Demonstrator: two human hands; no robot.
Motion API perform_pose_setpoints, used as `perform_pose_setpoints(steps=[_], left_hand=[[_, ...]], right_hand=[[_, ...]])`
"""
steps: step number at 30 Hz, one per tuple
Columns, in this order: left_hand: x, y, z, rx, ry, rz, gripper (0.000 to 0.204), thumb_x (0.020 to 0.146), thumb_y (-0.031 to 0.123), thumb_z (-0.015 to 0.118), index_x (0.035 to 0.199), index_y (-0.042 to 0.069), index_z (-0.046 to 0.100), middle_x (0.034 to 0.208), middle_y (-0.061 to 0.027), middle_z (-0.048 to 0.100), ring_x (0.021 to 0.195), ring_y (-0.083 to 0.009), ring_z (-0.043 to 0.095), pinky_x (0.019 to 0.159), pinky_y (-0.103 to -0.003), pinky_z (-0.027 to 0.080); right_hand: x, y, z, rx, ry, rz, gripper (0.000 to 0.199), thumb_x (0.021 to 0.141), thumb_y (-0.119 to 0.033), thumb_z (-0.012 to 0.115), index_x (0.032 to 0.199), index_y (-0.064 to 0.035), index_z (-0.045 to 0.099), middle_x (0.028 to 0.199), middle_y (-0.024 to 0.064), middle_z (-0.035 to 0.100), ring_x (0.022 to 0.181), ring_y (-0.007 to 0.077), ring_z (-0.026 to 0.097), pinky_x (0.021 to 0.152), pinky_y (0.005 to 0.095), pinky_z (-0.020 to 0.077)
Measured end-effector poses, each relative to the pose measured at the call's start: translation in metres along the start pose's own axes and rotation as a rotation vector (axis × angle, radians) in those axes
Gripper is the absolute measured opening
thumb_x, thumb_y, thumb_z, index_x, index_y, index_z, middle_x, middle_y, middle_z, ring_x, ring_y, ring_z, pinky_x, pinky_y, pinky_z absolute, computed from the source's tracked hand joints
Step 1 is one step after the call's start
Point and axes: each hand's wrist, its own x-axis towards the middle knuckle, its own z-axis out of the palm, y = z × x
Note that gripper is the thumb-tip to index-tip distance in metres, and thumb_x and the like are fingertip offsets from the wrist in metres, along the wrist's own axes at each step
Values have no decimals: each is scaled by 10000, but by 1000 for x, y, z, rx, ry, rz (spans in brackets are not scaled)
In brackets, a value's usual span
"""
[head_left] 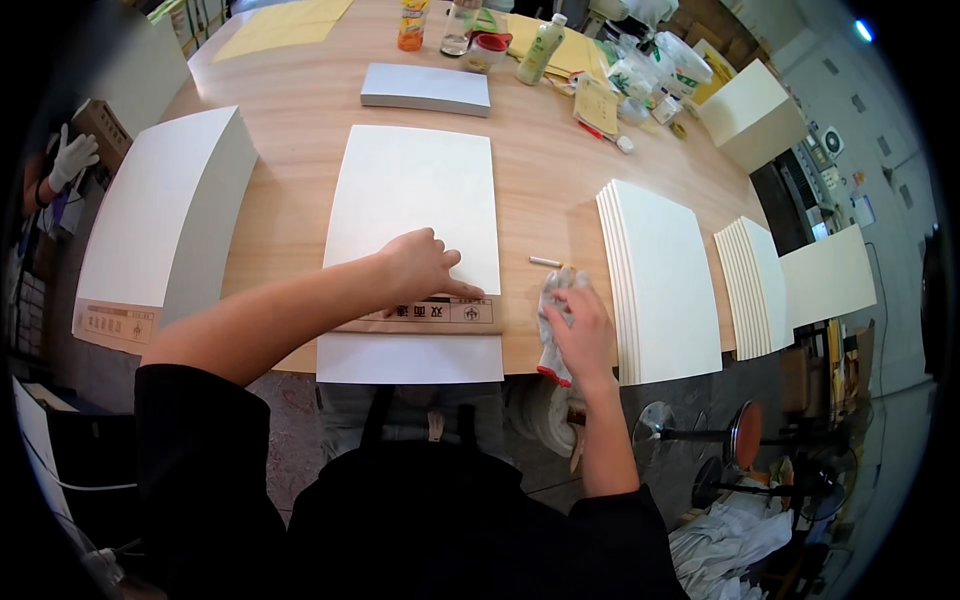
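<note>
A large white sheet (pixel 415 215) lies flat in the middle of the wooden worktop (pixel 540 170), its near end hanging a little over the front edge. Across its lower part runs a brown cardboard strip (pixel 440 316) with printing on it. The left hand (pixel 420 265) lies palm down on the sheet with the fingers spread loosely, the fingertips reaching onto the strip; it presses rather than grips. The right hand (pixel 583 330) is closed around a crumpled white cloth glove (pixel 553 325) with a red cuff, held at the worktop's front edge just right of the sheet. A small white stick (pixel 546 262) (it may be chalk or a marker, too small to tell) lies just beyond that hand.

To the right stand fanned stacks of white boards (pixel 665 280), a second stack (pixel 755 285) beside them. To the left sits a tall pile of white sheets (pixel 160 210) on brown card. Farther back lie a flat grey-white packet (pixel 425 88), bottles (pixel 541 48) and yellow sheets (pixel 285 25). At the far left edge another person's gloved hand (pixel 72 155) shows.
</note>
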Motion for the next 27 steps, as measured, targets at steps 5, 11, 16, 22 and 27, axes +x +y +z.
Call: perform_pose_setpoints(steps=[5, 11, 16, 22, 27], left_hand=[[-4, -2, 2, -60, -13, 10, 1181, 610, 294, 991, 1592, 548, 387, 1201, -26, 671, 1081, -221, 702, 867, -340, 522], [1, -3, 11, -69, 35, 41, 1129, 634, 267, 963, 1579, 545, 410, 1197, -30, 660, 1080, -225, 681, 901, -341, 484], [8, 5, 19, -98, 18, -47, 806, 937, 242, 754, 1552, 619, 394, 1225, -5, 659, 1141, -213, 674, 950, -346, 483], [7, -1, 13, -71, 67, -4, 1139, 698, 269, 948, 1597, 598, 331, 1231, -8, 663, 1134, -200, 674, 938, -344, 494], [1, -4, -1, -52, -80, -55, 1370, 540, 262, 1018, 1648, 539, 259, 1230, -21, 666, 1111, -212, 692, 937, -346, 505]], right_hand=[[-24, 0, 5, -96, 2, -210, 148, 907, -64, 731, 1050, -36, 713, 971, 128, 657, 902, 339, 646, 792, 437, 532], [-12, -70, 29, -68, -216, -726, 272, 855, -69, 703, 1108, 29, 702, 959, 137, 649, 877, 301, 644, 798, 419, 537], [3, -153, 102, -64, -174, -943, 191, 827, -120, 675, 973, -1, 703, 946, 129, 652, 894, 262, 664, 818, 415, 558], [3, -230, 157, 156, -145, -860, 175, 697, -138, 715, 839, -38, 737, 868, 130, 709, 853, 273, 720, 780, 435, 575], [0, -237, 141, 4, -212, -765, 140, 744, -127, 692, 825, -16, 722, 884, 142, 697, 936, 282, 692, 879, 422, 548]])
